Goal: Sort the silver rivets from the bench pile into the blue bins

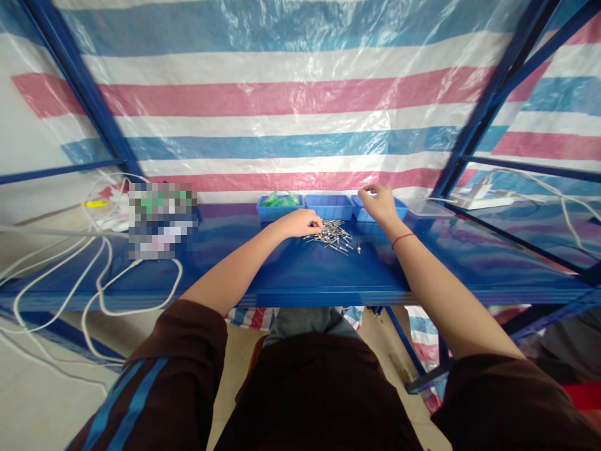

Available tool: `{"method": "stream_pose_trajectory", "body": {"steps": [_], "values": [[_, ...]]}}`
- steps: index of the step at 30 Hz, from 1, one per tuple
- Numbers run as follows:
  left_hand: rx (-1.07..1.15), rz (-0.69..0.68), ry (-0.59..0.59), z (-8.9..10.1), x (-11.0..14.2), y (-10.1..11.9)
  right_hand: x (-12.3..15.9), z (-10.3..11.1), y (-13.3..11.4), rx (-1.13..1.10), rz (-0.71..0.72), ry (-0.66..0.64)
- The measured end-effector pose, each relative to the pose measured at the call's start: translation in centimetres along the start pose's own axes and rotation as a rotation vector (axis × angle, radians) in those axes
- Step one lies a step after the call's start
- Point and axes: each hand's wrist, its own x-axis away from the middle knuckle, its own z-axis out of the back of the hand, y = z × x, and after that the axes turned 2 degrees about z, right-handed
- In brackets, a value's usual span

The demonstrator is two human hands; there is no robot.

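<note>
A pile of small metal pins lies on the blue table. My left hand rests at the pile's left edge, fingers curled in a pinch on something I cannot make out. My right hand hovers over the right blue tray, fingers pinched together; what they hold is too small to name. A red string circles my right wrist. One loose pin lies to the right of the pile.
Three blue trays stand at the back: the left tray holds green pieces, the middle tray beside it. A clear lid lies to the right. White cables trail on the left. A striped tarp hangs behind.
</note>
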Motion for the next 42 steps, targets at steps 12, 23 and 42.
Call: {"method": "stream_pose_trajectory", "body": {"steps": [12,23,42], "values": [[0.126,0.007,0.417,0.4,-0.6,1.2,3.5,-1.6,-3.9,-0.372,0.317,-0.773],[0.236,0.026,0.507,0.2,-0.7,1.8,3.4,-1.6,-4.3,-0.477,0.373,-0.615],[0.224,0.009,0.547,0.4,-0.8,1.6,2.9,-1.3,-4.3,-0.462,0.34,-0.483]]}}
